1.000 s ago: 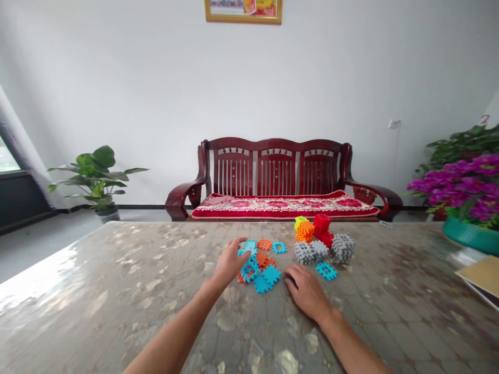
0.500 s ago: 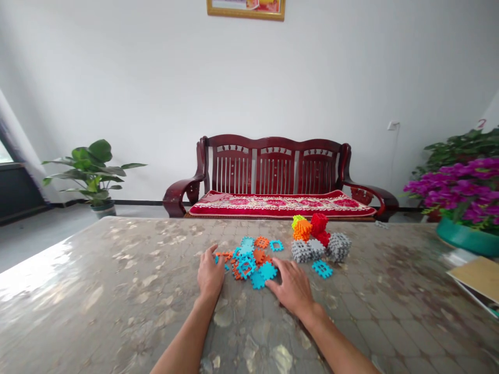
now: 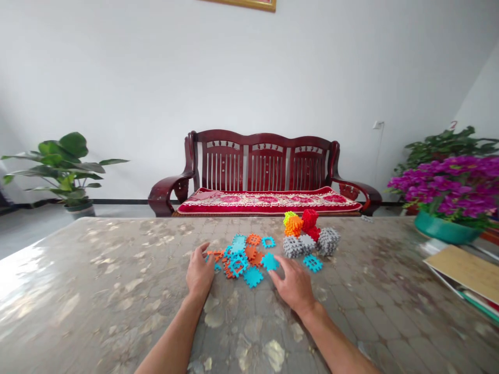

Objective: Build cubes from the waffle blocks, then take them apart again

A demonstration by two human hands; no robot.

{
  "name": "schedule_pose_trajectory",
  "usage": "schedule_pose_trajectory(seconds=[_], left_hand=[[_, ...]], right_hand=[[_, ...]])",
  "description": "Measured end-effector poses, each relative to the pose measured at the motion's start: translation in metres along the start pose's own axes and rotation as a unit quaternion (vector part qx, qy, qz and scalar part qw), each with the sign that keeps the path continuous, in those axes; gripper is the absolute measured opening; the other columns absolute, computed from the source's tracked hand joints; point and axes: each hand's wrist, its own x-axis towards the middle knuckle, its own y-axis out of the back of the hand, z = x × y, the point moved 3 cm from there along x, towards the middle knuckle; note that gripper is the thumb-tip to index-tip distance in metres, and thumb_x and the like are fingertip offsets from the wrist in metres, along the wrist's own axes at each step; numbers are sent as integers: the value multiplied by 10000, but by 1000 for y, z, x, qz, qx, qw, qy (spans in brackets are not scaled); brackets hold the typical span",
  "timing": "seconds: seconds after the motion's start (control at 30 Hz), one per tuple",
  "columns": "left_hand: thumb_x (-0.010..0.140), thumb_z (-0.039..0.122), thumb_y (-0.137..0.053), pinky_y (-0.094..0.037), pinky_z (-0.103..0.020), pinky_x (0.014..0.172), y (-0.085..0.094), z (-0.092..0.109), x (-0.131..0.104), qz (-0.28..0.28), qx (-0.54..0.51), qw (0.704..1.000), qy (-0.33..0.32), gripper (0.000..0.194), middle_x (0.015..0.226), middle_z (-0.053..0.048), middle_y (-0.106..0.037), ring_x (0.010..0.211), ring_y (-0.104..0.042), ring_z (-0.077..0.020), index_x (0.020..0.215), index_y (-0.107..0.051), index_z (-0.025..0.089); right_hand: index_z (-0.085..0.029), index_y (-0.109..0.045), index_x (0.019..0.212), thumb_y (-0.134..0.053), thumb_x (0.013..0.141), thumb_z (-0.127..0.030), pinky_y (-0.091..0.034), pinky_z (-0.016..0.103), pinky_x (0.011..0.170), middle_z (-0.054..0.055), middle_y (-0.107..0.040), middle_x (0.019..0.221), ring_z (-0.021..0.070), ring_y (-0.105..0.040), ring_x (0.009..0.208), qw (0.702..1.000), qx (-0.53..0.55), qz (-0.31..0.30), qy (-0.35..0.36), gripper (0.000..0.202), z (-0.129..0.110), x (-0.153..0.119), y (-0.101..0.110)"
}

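Observation:
My right hand [image 3: 293, 284] pinches the right edge of a solid blue interlocking tile [image 3: 270, 261] between thumb and fingers. Just below and to its left, another blue tile [image 3: 253, 277] lies flat on the table. My left hand [image 3: 200, 272] rests at the left side of the pile, fingers apart and slightly bent, beside an orange tile [image 3: 215, 255]. The pile holds several blue and orange toothed tiles, among them a blue window-frame tile [image 3: 237, 265]. Behind it lie an orange window tile [image 3: 253, 239] and a blue open-frame tile [image 3: 268, 242].
Right of the pile stand assembled grey [image 3: 328, 241], orange [image 3: 293, 226] and red [image 3: 310, 219] blocks, with a loose blue window tile [image 3: 313, 263] before them. A flower planter [image 3: 446, 228] and a folder [image 3: 465, 267] are at the table's right. A wooden bench [image 3: 249, 161] stands behind.
The blue tile in my right hand has come up and away from the blue tile it overlapped. My left hand stays beside the pile. The whole view has shifted slightly.

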Motion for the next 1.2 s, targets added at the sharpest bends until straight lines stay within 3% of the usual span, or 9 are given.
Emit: schedule_pose_trajectory(seconds=[0.13,0.23,0.5,0.87,1.2], left_hand=[[847,294,-475,-480,-304,860,2,-2,5,1,-1,1000,4,430,1192,-81,-655,1075,-625,-212,1264,-553,227],[847,306,-470,-481,-305,842,2,-2,5,-2,1,1000,13,431,1174,-82,-664,1065,-629,-218,1262,-559,229],[837,293,-467,-469,-313,849,2,0,7,-14,6,1000,15,418,1174,-70,-673,1066,-626,-222,1237,-579,238],[834,323,-464,-467,-299,750,0,-4,9,-17,25,1000,3,385,1118,-49,-686,986,-640,-224,1178,-629,269],[836,329,-455,-457,-285,714,2,-3,8,-26,30,999,6,379,1113,-38,-691,961,-644,-217,1162,-640,276]], right_hand=[[-185,-634,1158,-552,864,-372,-460,312,829,94,-716,1020,219,-650,910,995,-57,80,-18,358,28,0,26],[-185,-646,1130,-547,853,-404,-457,308,778,91,-723,941,220,-655,834,988,-99,103,-49,367,56,1,44],[-234,-633,1144,-584,801,-404,-450,326,754,56,-733,949,230,-662,829,982,-146,46,-108,386,103,-3,63],[-237,-617,1194,-585,790,-339,-441,335,779,60,-727,1005,244,-654,897,971,-175,-33,-159,418,102,-6,58],[-195,-545,1281,-573,817,-393,-425,351,825,98,-691,1101,268,-613,1002,960,-211,-81,-167,505,96,-4,50]])
